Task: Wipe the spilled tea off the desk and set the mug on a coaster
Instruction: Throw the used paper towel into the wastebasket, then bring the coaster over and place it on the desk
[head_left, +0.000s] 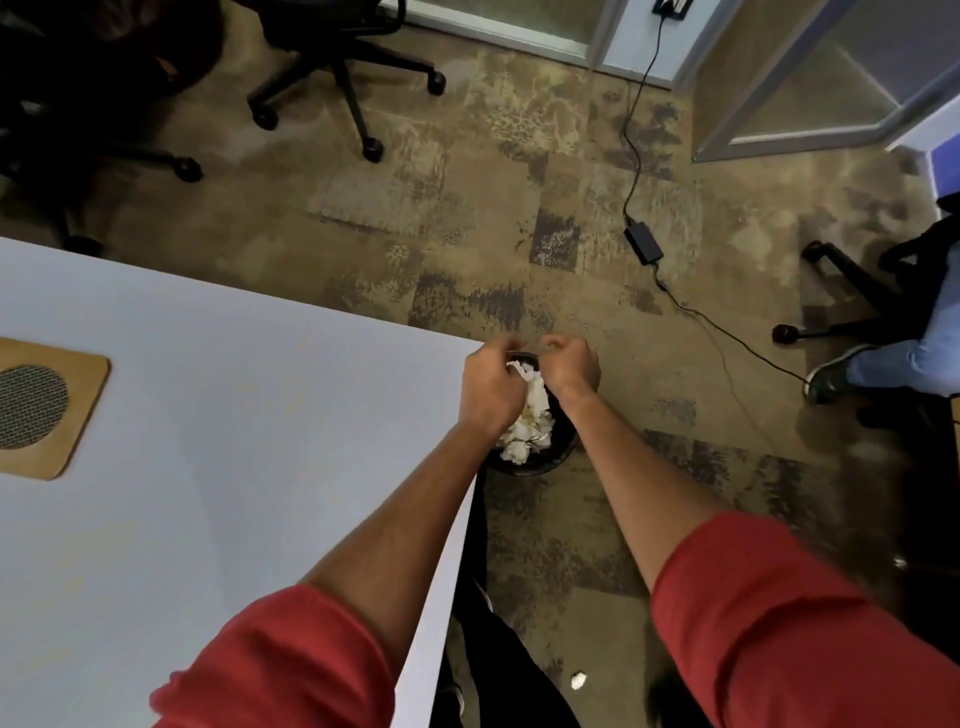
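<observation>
Used tissue wad (527, 415): soft, light, crushable, likely damp; pinch anywhere. Sits in black bin (563, 449) on floor off counter (234, 415) right edge. Left hand (491, 387) and right hand (571, 366) curled over bin, left pinching tissue scrap; right's hold unclear. Mug not visible.
</observation>
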